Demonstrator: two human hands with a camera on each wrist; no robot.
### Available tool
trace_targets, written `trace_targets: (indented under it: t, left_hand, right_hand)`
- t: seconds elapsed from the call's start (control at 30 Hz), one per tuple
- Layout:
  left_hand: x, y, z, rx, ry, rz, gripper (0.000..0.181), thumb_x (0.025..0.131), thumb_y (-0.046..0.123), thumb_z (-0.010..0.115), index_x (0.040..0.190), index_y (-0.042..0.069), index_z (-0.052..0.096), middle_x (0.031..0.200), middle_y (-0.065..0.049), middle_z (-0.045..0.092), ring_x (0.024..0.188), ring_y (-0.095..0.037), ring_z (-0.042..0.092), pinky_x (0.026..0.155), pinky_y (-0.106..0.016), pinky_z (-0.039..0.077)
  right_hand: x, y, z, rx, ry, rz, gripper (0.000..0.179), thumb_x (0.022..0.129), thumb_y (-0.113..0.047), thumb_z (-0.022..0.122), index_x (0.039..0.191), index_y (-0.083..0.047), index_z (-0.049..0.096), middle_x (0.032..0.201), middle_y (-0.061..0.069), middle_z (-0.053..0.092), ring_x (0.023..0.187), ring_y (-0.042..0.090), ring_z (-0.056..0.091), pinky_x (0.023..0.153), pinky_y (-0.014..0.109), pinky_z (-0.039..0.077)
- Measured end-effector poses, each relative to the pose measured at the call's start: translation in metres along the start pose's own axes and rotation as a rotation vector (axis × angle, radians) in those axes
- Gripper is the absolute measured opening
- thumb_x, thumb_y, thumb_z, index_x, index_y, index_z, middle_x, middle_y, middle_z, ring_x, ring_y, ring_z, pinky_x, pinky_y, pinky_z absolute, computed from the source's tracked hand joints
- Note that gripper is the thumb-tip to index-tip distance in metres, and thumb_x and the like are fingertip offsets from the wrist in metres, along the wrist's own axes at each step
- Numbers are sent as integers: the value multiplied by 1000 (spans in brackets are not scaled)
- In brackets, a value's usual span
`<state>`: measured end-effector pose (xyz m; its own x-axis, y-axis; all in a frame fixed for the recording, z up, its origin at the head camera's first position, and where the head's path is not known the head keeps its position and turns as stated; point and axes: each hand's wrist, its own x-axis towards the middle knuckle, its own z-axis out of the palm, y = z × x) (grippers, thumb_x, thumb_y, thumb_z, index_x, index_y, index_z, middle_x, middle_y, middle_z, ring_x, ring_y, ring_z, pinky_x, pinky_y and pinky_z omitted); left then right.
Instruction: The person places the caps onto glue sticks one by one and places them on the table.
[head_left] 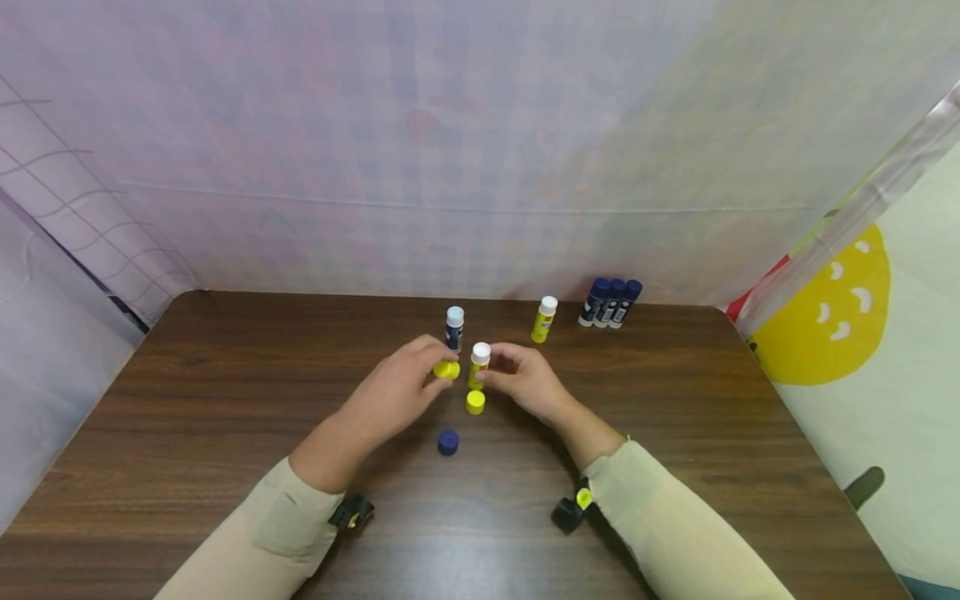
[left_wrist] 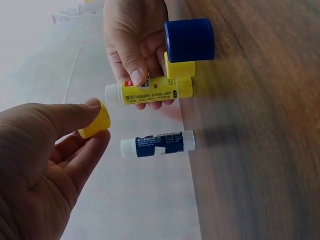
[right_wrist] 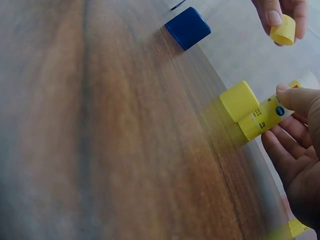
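Observation:
Between thumb and fingers my left hand point(head_left: 401, 385) pinches a yellow cap point(left_wrist: 95, 121), held above the table. My right hand point(head_left: 528, 382) grips an upright yellow glue stick point(head_left: 478, 367), whose white top is uncovered. A second yellow cap point(head_left: 476, 402) stands on the table just in front of that glue stick. Closer to me lies a dark blue cap point(head_left: 448, 442). Behind my left hand stands a blue glue stick point(head_left: 454, 327) with its white top bare, its lower part hidden by the fingers in the head view.
Toward the back right, another uncapped yellow glue stick point(head_left: 544, 320) stands upright. Beside it, three blue-capped glue sticks point(head_left: 611, 303) form a row near the back edge. A pale patterned curtain point(head_left: 450, 167) hangs behind the brown wooden table point(head_left: 187, 417).

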<state>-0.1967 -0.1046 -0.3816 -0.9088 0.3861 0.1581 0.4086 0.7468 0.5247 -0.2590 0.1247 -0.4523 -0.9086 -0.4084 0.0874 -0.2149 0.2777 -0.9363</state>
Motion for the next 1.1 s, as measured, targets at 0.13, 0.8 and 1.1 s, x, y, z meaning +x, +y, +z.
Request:
trace_targets:
  t: [0.13, 0.8, 1.1]
  left_hand:
    - [0, 1, -1, 2, 4, 5, 33, 97, 14, 74, 129, 8, 69, 127, -4, 65, 109, -19, 67, 96, -37, 60]
    - [1, 4, -3, 3, 34, 30, 33, 97, 16, 75, 128, 7, 69, 128, -5, 66, 113, -21, 67, 100, -38, 59]
    - [-1, 4, -2, -17, 57, 22, 32, 95, 16, 77, 126, 9, 71, 127, -3, 66, 109, -18, 68, 95, -36, 60]
  right_hand:
    - [0, 0, -1, -18, 4, -13, 33, 92, -6, 77, 123, 3, 70, 118, 21, 74, 105, 28, 71, 88, 23, 59]
    - [-1, -4, -5, -51, 45, -8, 30, 91, -7, 79, 119, 0, 71, 115, 19, 75, 104, 25, 71, 89, 26, 58]
    - [-5, -10, -6, -33, 52, -3, 31, 91, -6, 78, 120, 1, 71, 114, 21, 74, 103, 29, 71, 83, 26, 62]
